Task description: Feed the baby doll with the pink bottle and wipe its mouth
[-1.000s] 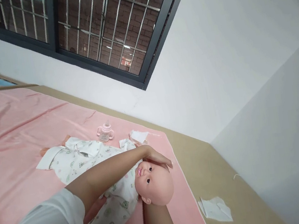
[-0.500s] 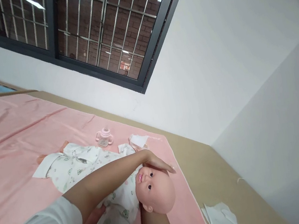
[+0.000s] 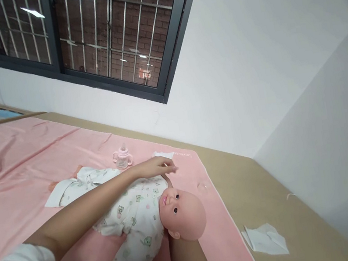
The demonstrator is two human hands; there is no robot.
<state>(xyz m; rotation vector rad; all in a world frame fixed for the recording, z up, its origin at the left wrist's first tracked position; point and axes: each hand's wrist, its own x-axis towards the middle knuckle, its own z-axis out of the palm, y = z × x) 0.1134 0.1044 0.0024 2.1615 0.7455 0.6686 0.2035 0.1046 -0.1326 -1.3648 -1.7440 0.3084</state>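
Observation:
A bald baby doll (image 3: 140,207) in a white patterned outfit lies on its back on the pink sheet (image 3: 224,229), its head toward the right. My left hand (image 3: 158,166) hovers above the doll's far shoulder, fingers loosely bent and apart, with nothing seen in them. Just beyond it lies a white tissue (image 3: 164,154), partly covered by the hand. My right forearm passes beneath the doll's neck from the near side. Most of my right hand (image 3: 168,181) is hidden behind the doll, and its fingers do not show clearly.
A pink two-handled baby bottle (image 3: 122,158) stands on the sheet beyond the doll. A clear round cap (image 3: 202,186) lies past its head. Folded white tissue (image 3: 266,239) rests on the tan surface (image 3: 236,182) at right. A white wall and barred window (image 3: 111,34) border the far side.
My left hand has moved back from over the doll's head to above its far shoulder, near the tissue. My right forearm stays under the neck. The camera view has shifted slightly.

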